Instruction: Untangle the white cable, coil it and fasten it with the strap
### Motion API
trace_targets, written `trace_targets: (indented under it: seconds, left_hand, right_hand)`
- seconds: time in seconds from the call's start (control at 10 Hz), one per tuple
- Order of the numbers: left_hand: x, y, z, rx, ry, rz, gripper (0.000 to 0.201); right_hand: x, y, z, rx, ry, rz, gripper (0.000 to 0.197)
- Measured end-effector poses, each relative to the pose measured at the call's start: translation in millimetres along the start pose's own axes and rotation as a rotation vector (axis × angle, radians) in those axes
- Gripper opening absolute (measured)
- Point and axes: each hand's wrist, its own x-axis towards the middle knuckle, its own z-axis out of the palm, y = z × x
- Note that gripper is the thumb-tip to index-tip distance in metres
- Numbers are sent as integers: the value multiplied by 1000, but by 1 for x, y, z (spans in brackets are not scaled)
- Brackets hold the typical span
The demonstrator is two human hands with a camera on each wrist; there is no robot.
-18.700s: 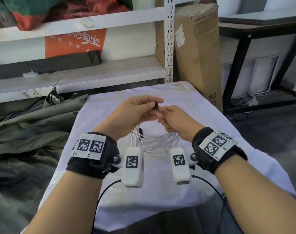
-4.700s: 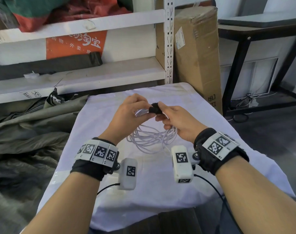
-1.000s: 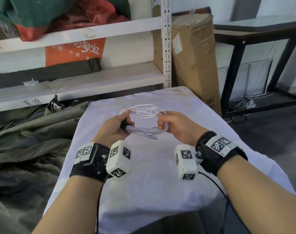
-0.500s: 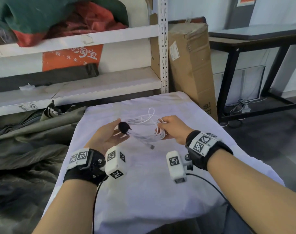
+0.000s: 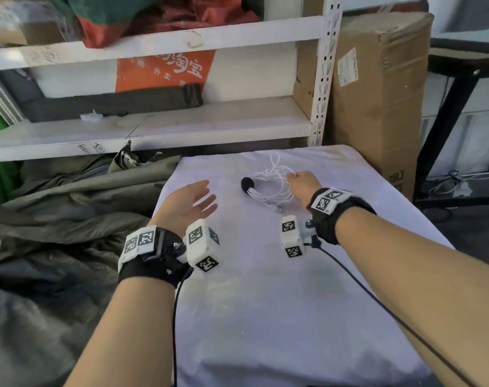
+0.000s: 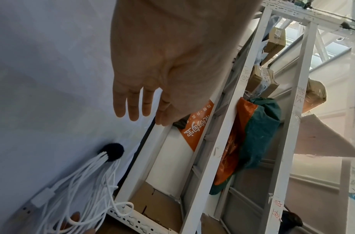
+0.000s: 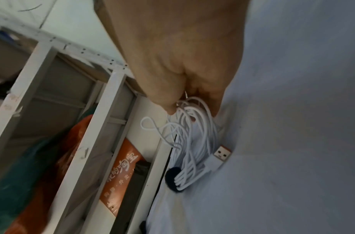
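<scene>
a: what's the biggest thing in front of you?
b: the table (image 5: 293, 317) under its pale cloth, with the white metal shelf rack (image 5: 154, 127) behind it and a tall cardboard box (image 5: 377, 88) standing at the rack's right end.

a: and your hands?
b: your left hand (image 5: 188, 203) floats above the cloth with the palm up and the fingers straight and relaxed — nothing in it. your right hand (image 5: 303, 184) is pinching the right side of the white cable (image 5: 271, 191), thumb and fingers curled around several loops.

a: where's the cable?
b: coiled, at the far middle of the table, its lower loops resting on the cloth. the black strap (image 5: 247, 184) is wrapped round the left end of the bundle — just right of your empty hand, not touching it.

a: smallest bit?
b: the usb plug (image 5: 277, 210), sticking out of the coil's near edge onto the cloth.
</scene>
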Motion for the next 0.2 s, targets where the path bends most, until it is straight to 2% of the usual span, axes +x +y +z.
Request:
trace_targets:
  seconds: [0.1,0.2]
  left_hand:
    - [3,1,0,1,-9,5,23]
    - [4,-1,2,45,35,26,19]
  right_hand:
    - [15,3,0,-326,69,22,59]
    - [15,7,-3,-234,224,-62,54]
